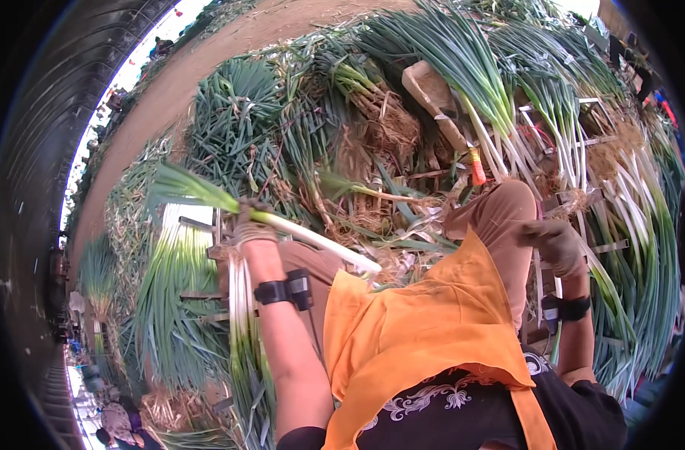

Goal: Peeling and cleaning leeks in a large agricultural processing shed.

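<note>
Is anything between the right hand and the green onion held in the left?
Yes: in this view, the right leg and orange apron lie between the right hand and the white end of the green onion.

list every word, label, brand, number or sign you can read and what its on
No text reads clearly anywhere.
Red-and-yellow wrap on the wooden handle: any print is too small to read.
Black wrist devices: any marking is too small and blurred.
Black shirt: white scroll pattern, no words.
Green-and-white stalk in the left hand: no label visible.
</note>
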Demonstrator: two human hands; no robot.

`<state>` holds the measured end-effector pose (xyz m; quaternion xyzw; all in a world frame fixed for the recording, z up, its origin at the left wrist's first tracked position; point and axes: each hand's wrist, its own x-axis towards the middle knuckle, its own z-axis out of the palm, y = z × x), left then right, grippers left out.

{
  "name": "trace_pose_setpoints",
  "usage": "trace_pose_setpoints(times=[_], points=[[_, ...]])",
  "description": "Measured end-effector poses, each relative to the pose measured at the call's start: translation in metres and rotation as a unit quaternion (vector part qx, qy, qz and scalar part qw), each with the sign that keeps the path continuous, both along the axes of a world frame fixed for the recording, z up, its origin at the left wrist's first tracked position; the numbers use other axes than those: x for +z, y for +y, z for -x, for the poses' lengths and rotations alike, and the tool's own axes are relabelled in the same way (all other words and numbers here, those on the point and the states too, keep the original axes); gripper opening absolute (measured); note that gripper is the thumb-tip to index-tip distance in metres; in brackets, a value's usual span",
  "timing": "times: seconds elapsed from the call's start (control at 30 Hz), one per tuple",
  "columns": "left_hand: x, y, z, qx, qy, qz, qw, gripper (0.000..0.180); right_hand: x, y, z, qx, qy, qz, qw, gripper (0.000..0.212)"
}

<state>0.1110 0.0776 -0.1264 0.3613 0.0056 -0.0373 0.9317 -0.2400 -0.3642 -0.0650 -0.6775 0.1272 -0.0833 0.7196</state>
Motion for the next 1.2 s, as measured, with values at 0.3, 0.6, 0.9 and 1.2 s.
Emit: trace_pose_setpoints(times=[0.3, 0.6, 0.9, 1.2], points=[[0.013, -0.143, 0.070, -0.012, 0.089, -0.057, 0.994, 0.025, -0.079, 0.145, -0.104, 0.216, 0.052, 0.206, 0.953, 0.058], [-0.002, -0.146, 0.037, -0.164, 0.106, -0.001, 0.981, 0.022, -0.046, 0.124, -0.091, 0.259, 0.167, -0.236, 0.922, 0.025], [0.005, -0.157, 0.041, -0.227, 0.104, -0.019, 0.968, 0.027, -0.047, 0.100, -0.086, 0.167, 0.172, -0.400, 0.885, 0.053], [-0.026, -0.080, 0.000, -0.137, 0.140, -0.136, 0.971, 0.022, -0.039, -0.066, -0.122, -0.043, 0.067, -0.145, 0.986, 0.038]])
